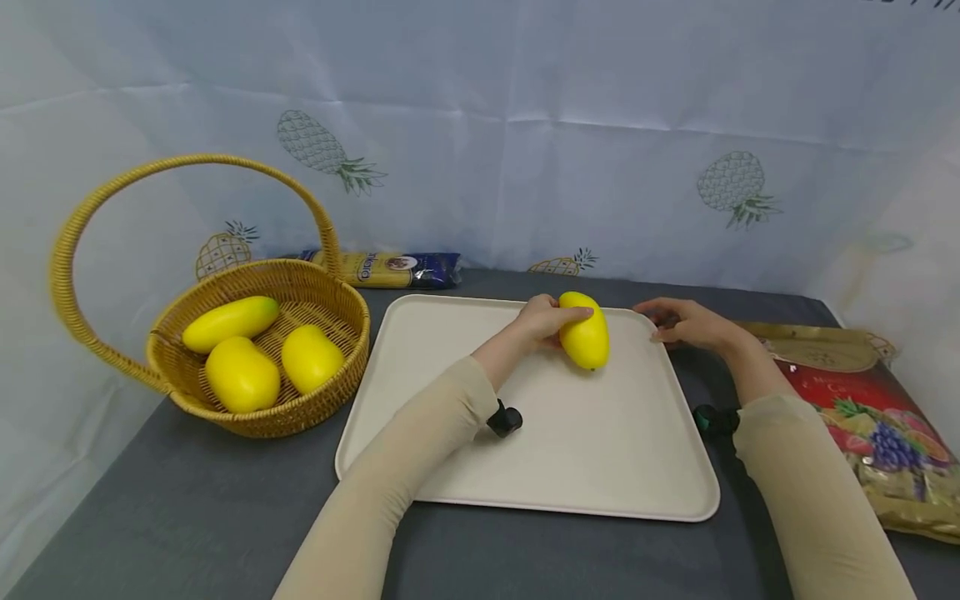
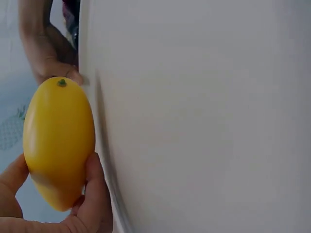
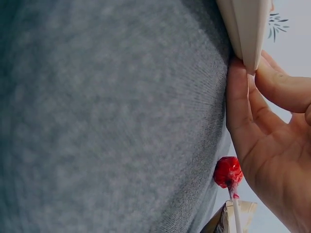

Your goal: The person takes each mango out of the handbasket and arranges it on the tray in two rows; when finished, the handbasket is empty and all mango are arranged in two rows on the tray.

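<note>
My left hand holds a yellow mango above the far right part of a cream tray. In the left wrist view, thumb and fingers grip the narrower end of the mango, and a small green stem spot marks its other end. At the tray's far right corner, my right hand pinches the rim. The right wrist view shows the thumb on one side of the tray corner and fingers of the right hand on the other.
A wicker basket with a tall handle holds several yellow fruits on the left. Behind it lies a pasta packet. A red and gold candy bag is at the right. A red lollipop shows near the right hand.
</note>
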The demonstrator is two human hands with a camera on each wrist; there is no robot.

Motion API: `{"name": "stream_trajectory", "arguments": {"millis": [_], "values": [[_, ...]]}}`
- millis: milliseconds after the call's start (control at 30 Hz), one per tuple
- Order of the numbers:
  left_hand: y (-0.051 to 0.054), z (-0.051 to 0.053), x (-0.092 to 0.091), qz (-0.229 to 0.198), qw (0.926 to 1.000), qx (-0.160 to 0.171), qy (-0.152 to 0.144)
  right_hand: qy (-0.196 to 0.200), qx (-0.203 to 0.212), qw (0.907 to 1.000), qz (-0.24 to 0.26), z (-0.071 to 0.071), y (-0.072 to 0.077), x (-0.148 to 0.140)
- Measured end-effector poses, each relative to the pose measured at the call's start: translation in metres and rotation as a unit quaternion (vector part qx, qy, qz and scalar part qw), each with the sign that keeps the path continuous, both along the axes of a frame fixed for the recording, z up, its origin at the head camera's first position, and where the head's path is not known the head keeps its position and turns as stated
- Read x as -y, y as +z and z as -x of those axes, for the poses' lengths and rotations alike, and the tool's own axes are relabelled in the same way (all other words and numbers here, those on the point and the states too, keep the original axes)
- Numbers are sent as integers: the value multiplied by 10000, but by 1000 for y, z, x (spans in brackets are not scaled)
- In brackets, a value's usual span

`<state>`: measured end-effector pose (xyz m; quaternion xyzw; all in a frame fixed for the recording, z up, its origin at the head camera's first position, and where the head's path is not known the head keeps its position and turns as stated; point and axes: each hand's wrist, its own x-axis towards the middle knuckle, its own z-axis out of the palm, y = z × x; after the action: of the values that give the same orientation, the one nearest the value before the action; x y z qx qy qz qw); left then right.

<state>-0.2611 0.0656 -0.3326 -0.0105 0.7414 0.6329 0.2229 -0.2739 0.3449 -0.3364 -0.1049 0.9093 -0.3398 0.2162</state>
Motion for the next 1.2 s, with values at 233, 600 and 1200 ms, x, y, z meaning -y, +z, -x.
{"name": "stream_trajectory", "arguments": {"millis": [233,600,1200], "values": [[-4,-6,0,707,9974,-121,75,29,45,10000,46,1,0,-3],[-5,-6,2,679,9975,-183,-91,14,76,9998,172,2,0,-3],[2,-9,6,919,9952,-181,-288,31,80,9998,190,-2,1,-2]]}}
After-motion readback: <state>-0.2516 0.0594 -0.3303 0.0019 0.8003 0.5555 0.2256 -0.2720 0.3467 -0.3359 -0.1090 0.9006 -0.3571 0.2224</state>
